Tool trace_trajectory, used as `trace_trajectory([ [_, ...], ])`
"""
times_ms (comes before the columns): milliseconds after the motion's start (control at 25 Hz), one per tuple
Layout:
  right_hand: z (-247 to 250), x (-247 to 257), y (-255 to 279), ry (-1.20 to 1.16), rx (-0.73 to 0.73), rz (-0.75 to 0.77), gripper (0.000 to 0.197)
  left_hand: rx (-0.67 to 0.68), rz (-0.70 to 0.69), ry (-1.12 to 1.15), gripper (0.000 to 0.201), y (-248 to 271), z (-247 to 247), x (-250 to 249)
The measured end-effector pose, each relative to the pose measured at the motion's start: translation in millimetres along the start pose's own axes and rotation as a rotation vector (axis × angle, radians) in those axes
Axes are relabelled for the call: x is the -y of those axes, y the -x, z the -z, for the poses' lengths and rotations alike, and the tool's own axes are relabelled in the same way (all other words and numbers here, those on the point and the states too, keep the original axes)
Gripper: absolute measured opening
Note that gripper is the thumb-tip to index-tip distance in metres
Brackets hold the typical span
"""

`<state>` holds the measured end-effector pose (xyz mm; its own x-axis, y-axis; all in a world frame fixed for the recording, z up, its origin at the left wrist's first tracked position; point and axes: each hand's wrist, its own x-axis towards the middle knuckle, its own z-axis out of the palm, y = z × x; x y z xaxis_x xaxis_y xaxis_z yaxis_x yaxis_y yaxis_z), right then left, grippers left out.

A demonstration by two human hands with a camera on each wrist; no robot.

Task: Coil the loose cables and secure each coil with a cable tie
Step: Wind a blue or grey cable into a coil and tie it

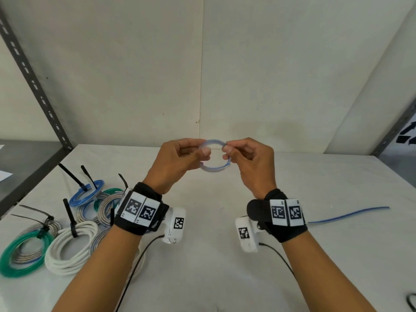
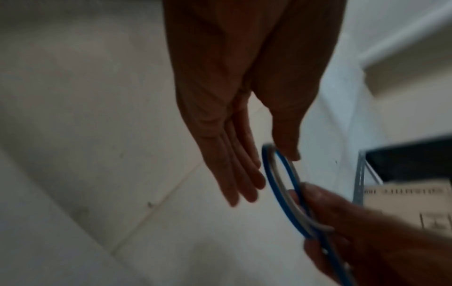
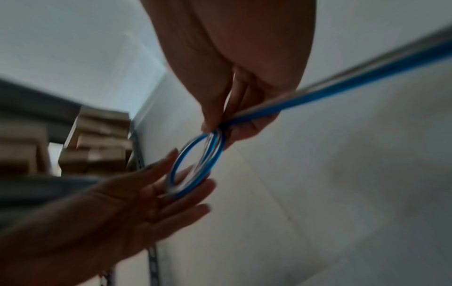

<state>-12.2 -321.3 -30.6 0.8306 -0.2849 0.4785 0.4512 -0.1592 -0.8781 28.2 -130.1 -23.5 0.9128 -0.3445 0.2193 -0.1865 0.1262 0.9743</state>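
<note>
Blue-and-silver cable [image 1: 215, 155] in small loop, both hands pinching sides

A white tabletop [image 1: 247, 255] fills the lower part of the head view. Behind the tabletop rise pale wall panels [image 1: 135, 64], joined by a vertical seam. Left of the tabletop a grey slotted metal upright [image 1: 33, 82] slants upward, above a grey shelf [image 1: 27, 154]. A second grey upright [image 1: 396, 129] stands at the tabletop's right far corner. In the right wrist view, blurred brown cardboard boxes [image 3: 97, 143] sit stacked beyond the tabletop.
</note>
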Motion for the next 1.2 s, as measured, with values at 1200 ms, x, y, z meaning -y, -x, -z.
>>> trace_trajectory([
  [1200, -10, -8, 0, 0.037, -0.11, -0.046, 0.056, -0.002, 0.062, 0.032, 0.017, 4, -12, 6],
])
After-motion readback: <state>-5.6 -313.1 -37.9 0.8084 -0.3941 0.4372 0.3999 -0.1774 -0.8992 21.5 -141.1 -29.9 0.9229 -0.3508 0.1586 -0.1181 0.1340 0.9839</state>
